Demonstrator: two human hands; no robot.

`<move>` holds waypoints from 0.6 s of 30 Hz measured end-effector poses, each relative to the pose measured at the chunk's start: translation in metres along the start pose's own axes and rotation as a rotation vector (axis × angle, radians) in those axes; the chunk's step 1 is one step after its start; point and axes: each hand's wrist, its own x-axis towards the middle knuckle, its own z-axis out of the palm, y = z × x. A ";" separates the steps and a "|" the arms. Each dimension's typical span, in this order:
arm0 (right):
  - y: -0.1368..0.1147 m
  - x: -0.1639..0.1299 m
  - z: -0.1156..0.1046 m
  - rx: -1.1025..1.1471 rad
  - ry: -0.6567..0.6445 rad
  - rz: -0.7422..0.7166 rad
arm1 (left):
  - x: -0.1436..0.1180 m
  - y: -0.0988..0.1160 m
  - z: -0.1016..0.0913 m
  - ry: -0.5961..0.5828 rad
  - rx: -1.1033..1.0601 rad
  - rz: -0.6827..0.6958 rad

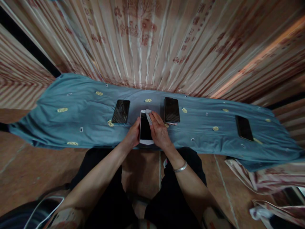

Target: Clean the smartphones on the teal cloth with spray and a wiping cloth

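Note:
A white smartphone [145, 127] with a dark screen is held upright in front of me, close to the near edge of the cloth. My left hand [133, 133] grips its left side, thumb along the edge. My right hand [160, 130] presses a white wipe [149, 115] against the upper right part of the screen, its fingers together over it. To the left lies a black phone [121, 111], face up. Just right of my right hand sits a stack of dark phones [172, 110]. Part of the wipe is hidden under my fingers.
A blue-green cloth [90, 127] with yellow pineapple prints covers the long, low surface. Another dark phone [244, 128] lies far to the right. Behind hangs a pleated curtain [140, 57]. At lower left, a white cable [45, 200] rests on a dark object.

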 end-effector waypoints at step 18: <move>-0.009 0.001 -0.007 -0.056 -0.068 -0.056 | -0.007 -0.003 0.007 0.015 0.102 0.020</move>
